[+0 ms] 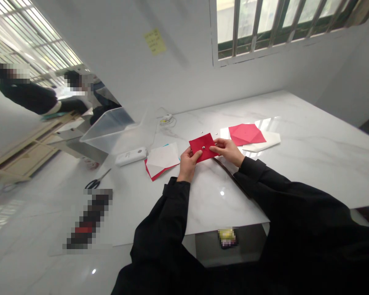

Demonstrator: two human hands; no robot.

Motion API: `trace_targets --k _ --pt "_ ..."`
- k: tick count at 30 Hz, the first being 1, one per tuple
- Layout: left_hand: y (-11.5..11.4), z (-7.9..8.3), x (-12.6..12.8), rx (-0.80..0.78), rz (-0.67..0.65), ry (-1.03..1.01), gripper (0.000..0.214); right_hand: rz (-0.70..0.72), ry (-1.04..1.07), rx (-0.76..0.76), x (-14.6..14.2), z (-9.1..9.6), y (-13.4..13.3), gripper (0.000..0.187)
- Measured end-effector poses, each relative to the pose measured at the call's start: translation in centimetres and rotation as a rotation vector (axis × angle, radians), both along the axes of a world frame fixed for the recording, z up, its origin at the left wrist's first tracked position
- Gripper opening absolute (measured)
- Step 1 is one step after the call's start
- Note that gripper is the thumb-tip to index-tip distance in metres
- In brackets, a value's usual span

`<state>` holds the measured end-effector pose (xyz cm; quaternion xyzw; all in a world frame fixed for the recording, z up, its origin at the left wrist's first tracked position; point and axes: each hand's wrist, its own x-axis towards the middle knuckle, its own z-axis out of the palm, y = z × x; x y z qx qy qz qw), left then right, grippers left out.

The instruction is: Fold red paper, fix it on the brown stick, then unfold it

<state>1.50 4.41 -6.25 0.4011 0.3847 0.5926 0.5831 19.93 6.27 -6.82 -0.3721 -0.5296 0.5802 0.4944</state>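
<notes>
Between my two hands is a small red envelope, held above the white table, with a shiny silver dot at its middle. My left hand grips its lower left edge, thumb on the front. On the right edge, my right hand pinches it between thumb and fingers. To the left lies a stack of white and red paper pieces. A folded red paper envelope rests on the right, partly over a white paper piece. Two tiny shiny bits lie just behind my hands.
A white oblong device and scissors lie on the table's left side, near a clear plastic bin. A thin dark strip runs below my right forearm. Two other people sit in the far left background.
</notes>
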Motion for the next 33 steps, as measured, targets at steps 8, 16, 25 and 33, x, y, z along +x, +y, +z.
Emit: trace_targets --k 8,16,25,33 --pt "0.0 -0.3 0.0 0.021 0.015 0.072 0.043 -0.313 -0.273 0.296 0.0 1.4 -1.4 0.048" --pt "0.0 -0.5 0.4 0.046 -0.023 0.111 0.041 -0.115 -0.501 0.528 -0.1 1.1 -1.4 0.021" --pt "-0.1 -0.5 0.4 0.054 -0.063 0.197 0.046 -0.179 -0.562 0.600 -0.2 0.5 -1.1 0.016" --pt "-0.1 -0.9 0.4 0.064 -0.077 0.263 0.049 -0.220 -0.618 0.673 -0.1 0.4 -0.9 0.002"
